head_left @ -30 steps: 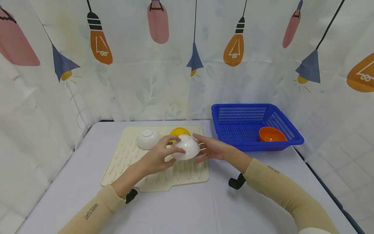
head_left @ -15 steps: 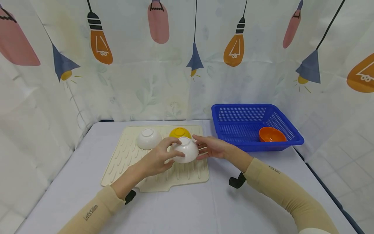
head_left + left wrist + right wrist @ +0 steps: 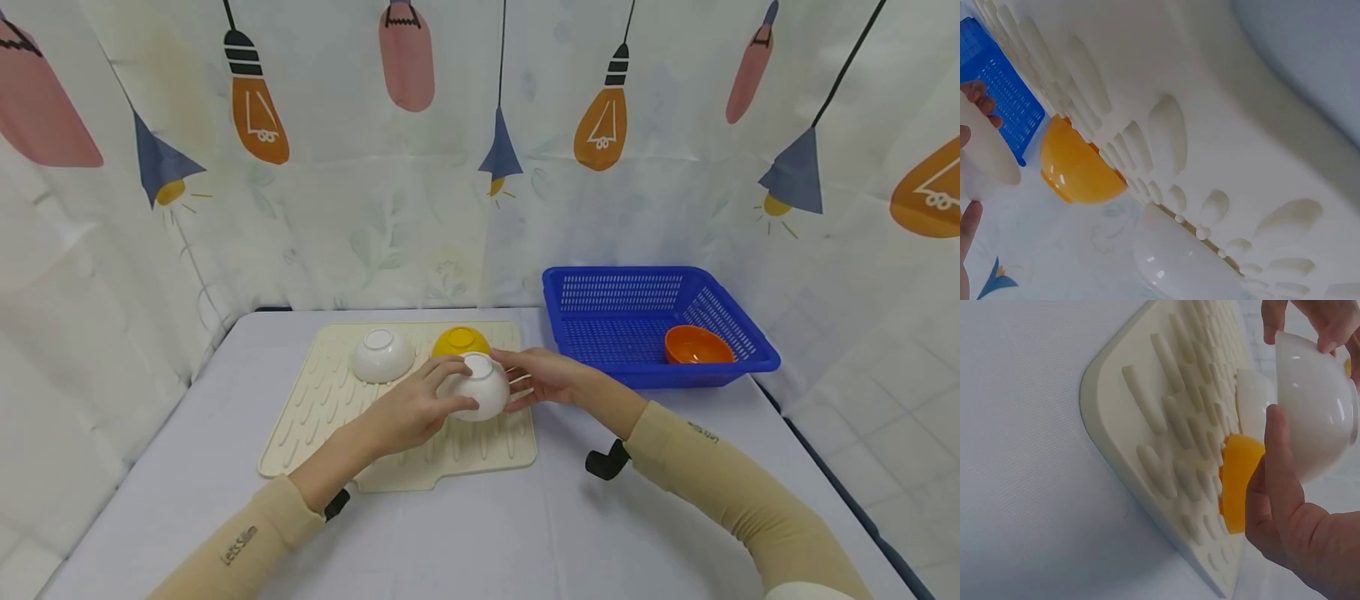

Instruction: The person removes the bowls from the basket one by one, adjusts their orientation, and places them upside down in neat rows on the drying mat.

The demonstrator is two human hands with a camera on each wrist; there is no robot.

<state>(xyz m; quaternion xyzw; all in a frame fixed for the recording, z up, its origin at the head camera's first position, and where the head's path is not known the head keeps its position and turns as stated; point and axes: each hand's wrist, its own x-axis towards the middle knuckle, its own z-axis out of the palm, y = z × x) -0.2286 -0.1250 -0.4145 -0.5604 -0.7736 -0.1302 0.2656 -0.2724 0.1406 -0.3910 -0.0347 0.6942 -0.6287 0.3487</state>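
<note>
white and upside down, the held bowl sits between both hands over the right part of the cream ribbed drying mat; whether its rim touches the ridges cannot be told from the head view. the left hand curls fingers and thumb round its near-left side, the right hand grips the opposite side with thumb on top and fingers wrapped round. just behind it, nearly touching, an inverted yellow bowl stands on the mat, and left of that a second white bowl, also inverted, close beside. well to the right on the pale grey table a blue plastic basket holds an orange bowl, mouth up. the left sleeve reads "let's slim"; the right sleeve's small print is too fine to read. a curtain printed with lamps hangs behind. the right wrist view shows the held bowl with its glossy wall pinched by the thumb, and the yellow bowl behind; the left wrist view shows the mat's ridges close up and the yellow bowl's rim resting against them.
</note>
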